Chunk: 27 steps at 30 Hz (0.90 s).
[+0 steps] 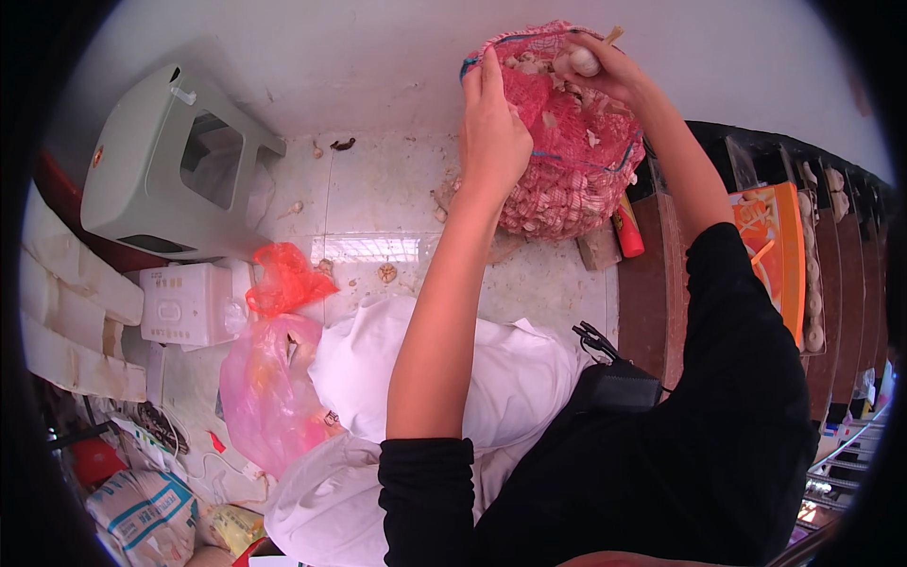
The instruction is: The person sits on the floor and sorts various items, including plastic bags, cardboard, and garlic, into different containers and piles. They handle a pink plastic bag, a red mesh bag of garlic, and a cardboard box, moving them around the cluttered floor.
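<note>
A red mesh sack [567, 191] full of garlic bulbs stands on the tiled floor against the wall, its mouth spread wide. My left hand [496, 135] grips the left side of the sack's rim, fingers pointing up. Over the opening, on the right, my right hand [602, 67] holds a whole garlic bulb [584, 62] with a short dry stem sticking out past the fingers. Loose bulbs and papery skins [528, 65] show inside the mouth. Part of the mesh hangs down in folds between my hands.
A grey-green plastic stool [134, 163] lies on its side at left, near a white plastic box [186, 305]. Red [287, 280] and pink plastic bags [266, 397] lie left of my legs. Garlic scraps dot the floor [375, 184]. A red can [628, 230] and an orange carton [769, 248] are at right.
</note>
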Available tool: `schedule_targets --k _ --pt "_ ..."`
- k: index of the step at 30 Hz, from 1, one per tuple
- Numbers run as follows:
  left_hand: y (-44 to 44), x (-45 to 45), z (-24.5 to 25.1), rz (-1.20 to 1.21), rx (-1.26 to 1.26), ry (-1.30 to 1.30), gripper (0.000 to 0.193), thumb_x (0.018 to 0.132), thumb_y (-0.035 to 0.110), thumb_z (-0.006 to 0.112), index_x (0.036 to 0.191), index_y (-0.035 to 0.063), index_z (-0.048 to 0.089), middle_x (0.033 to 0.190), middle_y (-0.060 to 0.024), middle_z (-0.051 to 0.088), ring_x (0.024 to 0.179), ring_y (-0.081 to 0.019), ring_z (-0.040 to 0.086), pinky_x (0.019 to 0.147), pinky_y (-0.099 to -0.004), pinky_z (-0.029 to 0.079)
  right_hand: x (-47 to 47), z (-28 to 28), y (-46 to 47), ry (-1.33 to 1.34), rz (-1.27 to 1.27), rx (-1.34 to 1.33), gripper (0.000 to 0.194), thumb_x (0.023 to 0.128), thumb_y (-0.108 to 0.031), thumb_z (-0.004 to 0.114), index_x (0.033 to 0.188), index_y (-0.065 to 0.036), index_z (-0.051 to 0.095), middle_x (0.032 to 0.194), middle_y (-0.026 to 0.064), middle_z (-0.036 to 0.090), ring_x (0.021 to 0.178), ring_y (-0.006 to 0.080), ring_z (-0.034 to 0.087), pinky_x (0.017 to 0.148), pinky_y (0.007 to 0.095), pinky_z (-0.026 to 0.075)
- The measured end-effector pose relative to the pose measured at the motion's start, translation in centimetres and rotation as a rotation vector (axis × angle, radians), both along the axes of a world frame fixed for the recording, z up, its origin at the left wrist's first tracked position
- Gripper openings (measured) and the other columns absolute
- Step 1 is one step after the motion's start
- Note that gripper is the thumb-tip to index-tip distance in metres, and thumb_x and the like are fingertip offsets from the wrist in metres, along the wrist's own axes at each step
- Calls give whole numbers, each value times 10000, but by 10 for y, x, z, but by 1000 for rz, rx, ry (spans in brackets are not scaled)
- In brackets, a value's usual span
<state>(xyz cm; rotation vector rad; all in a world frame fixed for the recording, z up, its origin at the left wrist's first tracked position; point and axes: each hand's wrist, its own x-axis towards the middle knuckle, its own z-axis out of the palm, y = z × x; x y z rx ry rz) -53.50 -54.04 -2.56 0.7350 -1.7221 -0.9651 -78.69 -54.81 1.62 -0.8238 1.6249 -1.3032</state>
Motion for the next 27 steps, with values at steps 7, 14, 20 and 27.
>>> schedule_targets --k 7,14,20,27 --pt "6 -5 4 -83 117 -64 734 751 -107 501 1436 32 276 1268 -125 448 843 -209 598 822 -308 476 -61 -18 -8 1478 -7 115 598 780 -499 638 616 73 573 599 213 580 569 319 606 538 437 447" --pt "-1 -3 -1 -38 92 -83 628 784 16 544 1382 61 360 1316 -131 443 978 -282 606 848 -402 480 -66 -6 25 1745 233 247 451 772 -434 634 788 16 649 758 238 630 716 385 627 632 467 489" --pt "-1 21 -10 108 42 -274 327 817 145 560 1119 29 605 1253 -202 516 1115 -359 524 930 -428 433 72 16 49 1683 156 -36 297 834 -335 621 929 -56 652 884 124 648 808 287 634 707 392 491" --pt "6 56 11 83 124 -584 295 819 124 555 1096 56 630 1138 -141 590 1040 -334 568 871 -421 471 195 -36 59 1130 152 -804 88 803 17 609 891 9 599 831 117 601 669 243 573 580 309 465"
